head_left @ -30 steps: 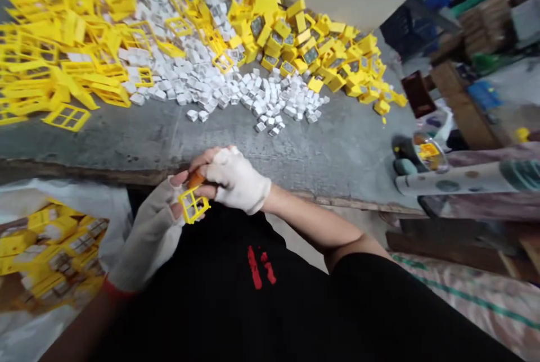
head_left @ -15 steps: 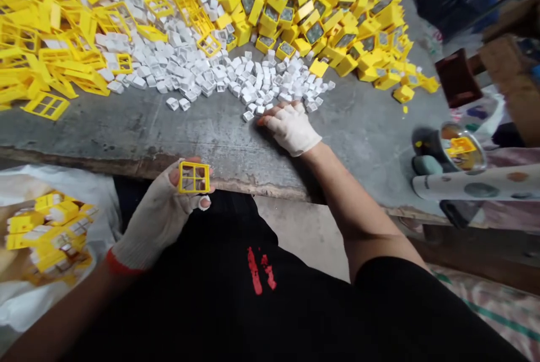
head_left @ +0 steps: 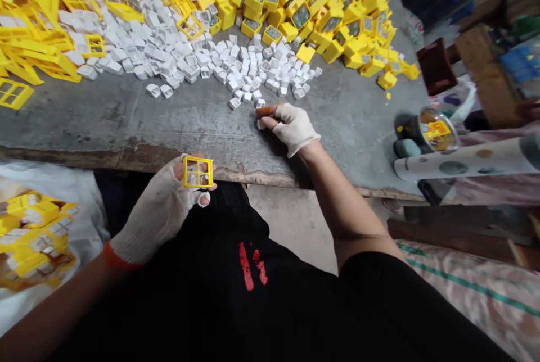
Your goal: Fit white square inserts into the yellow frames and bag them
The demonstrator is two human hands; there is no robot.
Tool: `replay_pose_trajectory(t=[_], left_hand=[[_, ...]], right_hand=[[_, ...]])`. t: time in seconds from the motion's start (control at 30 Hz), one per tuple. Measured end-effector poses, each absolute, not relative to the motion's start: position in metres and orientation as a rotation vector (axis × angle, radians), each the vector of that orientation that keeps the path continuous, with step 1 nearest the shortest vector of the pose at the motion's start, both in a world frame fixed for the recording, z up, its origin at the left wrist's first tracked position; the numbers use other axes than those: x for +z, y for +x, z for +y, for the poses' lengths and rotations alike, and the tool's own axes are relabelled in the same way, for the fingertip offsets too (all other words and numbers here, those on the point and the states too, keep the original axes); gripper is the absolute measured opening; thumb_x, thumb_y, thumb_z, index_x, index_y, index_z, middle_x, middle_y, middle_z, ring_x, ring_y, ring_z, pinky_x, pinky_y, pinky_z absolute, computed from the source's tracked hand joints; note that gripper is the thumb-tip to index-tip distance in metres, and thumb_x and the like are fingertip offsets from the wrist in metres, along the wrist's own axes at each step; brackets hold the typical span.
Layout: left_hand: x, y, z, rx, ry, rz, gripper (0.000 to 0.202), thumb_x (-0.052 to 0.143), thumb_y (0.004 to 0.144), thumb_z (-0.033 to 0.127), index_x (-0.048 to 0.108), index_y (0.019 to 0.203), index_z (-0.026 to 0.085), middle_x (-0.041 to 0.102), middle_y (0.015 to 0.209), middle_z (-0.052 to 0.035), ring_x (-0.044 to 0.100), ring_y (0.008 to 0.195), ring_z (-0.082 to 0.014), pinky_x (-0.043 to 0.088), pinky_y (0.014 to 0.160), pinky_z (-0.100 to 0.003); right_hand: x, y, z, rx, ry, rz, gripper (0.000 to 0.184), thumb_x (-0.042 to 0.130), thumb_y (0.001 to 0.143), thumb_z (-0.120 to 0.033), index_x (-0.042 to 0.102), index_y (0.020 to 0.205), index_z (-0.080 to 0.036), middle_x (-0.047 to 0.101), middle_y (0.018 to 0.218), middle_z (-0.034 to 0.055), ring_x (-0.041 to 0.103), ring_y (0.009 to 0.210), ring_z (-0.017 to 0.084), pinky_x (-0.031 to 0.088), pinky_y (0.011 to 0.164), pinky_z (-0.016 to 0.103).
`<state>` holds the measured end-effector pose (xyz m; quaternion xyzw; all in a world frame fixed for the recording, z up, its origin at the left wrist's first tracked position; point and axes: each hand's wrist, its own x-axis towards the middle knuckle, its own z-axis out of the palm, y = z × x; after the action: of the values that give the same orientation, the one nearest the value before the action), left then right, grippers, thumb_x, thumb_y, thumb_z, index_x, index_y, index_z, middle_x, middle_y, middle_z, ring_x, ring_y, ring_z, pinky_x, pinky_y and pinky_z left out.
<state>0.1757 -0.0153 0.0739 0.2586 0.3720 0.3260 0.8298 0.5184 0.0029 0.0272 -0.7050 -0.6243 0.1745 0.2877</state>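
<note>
Head view: left hand [head_left: 158,213] in a frayed, fingerless knit glove [head_left: 145,232] with a red cuff [head_left: 120,258], closed on one yellow plastic four-pane frame [head_left: 198,172], square and hollow, held just over the edge of a rough grey concrete bench [head_left: 126,126]. Right hand [head_left: 293,129] in a thin white glove [head_left: 297,134], fingers curled and pinching one orange stub [head_left: 265,111], its exact kind too small to tell, with one white cube [head_left: 261,124] touching just below it, near a loose heap of small white plastic cubes [head_left: 181,53] — too many to count. Beyond, a jumbled pile of yellow boxes [head_left: 295,19] with grey windows, also uncountable. Changed from half a second earlier: orange stub back in view — right fingers no longer spread low on the bench.
</note>
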Motion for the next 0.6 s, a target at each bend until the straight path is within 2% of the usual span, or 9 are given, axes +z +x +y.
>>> replay_pose_trajectory(t=[0.1, 0.23, 0.33, 0.5, 0.6], left_hand=[[0.073, 0.179, -0.017, 0.702, 0.549, 0.777, 0.024, 0.098, 0.084, 0.039, 0.087, 0.096, 0.022, 0.081, 0.102, -0.0055, 0.072, 0.079, -0.0177, 0.062, 0.057, -0.023], [0.073, 0.188, -0.017, 0.678, 0.547, 0.792, 0.012, 0.085, 0.094, 0.033, 0.085, 0.098, 0.021, 0.080, 0.102, -0.0074, 0.070, 0.080, -0.0180, 0.061, 0.057, -0.024], [0.075, 0.193, -0.015, 0.643, 0.542, 0.816, 0.015, 0.079, 0.099, 0.032, 0.084, 0.104, 0.020, 0.078, 0.103, -0.0084, 0.070, 0.080, -0.0185, 0.061, 0.059, -0.025], [0.071, 0.196, -0.016, 0.651, 0.507, 0.818, 0.021, 0.082, 0.099, 0.037, 0.079, 0.105, 0.018, 0.078, 0.102, -0.0075, 0.071, 0.080, -0.0193, 0.060, 0.058, -0.027], [0.068, 0.198, -0.019, 0.624, 0.507, 0.755, 0.028, 0.088, 0.096, 0.041, 0.078, 0.107, 0.018, 0.078, 0.100, -0.0058, 0.072, 0.083, -0.0191, 0.059, 0.061, -0.026]], right_hand=[[0.031, 0.521, -0.014, 0.390, -1.860, -1.524, 0.039, 0.072, 0.096, -0.028, 0.084, 0.133, -0.023, 0.084, 0.120, 0.0074, 0.078, 0.105, 0.026, 0.065, 0.101, 0.047], [0.034, 0.520, -0.023, 0.363, -1.922, -1.658, 0.046, 0.082, 0.088, -0.032, 0.082, 0.133, -0.025, 0.085, 0.126, 0.0102, 0.077, 0.115, 0.034, 0.061, 0.108, 0.057], [0.033, 0.515, -0.018, 0.372, -1.978, -1.774, 0.039, 0.082, 0.090, -0.034, 0.083, 0.128, -0.028, 0.085, 0.127, 0.0101, 0.076, 0.120, 0.036, 0.056, 0.114, 0.062], [0.038, 0.496, -0.027, 0.314, -1.836, -1.820, 0.013, 0.077, 0.098, -0.034, 0.085, 0.106, -0.027, 0.087, 0.110, 0.0066, 0.078, 0.110, 0.033, 0.054, 0.109, 0.058], [0.050, 0.471, -0.045, 0.227, -1.531, -1.865, 0.021, 0.075, 0.107, -0.047, 0.086, 0.108, -0.029, 0.088, 0.111, 0.0050, 0.078, 0.104, 0.030, 0.055, 0.104, 0.053]])
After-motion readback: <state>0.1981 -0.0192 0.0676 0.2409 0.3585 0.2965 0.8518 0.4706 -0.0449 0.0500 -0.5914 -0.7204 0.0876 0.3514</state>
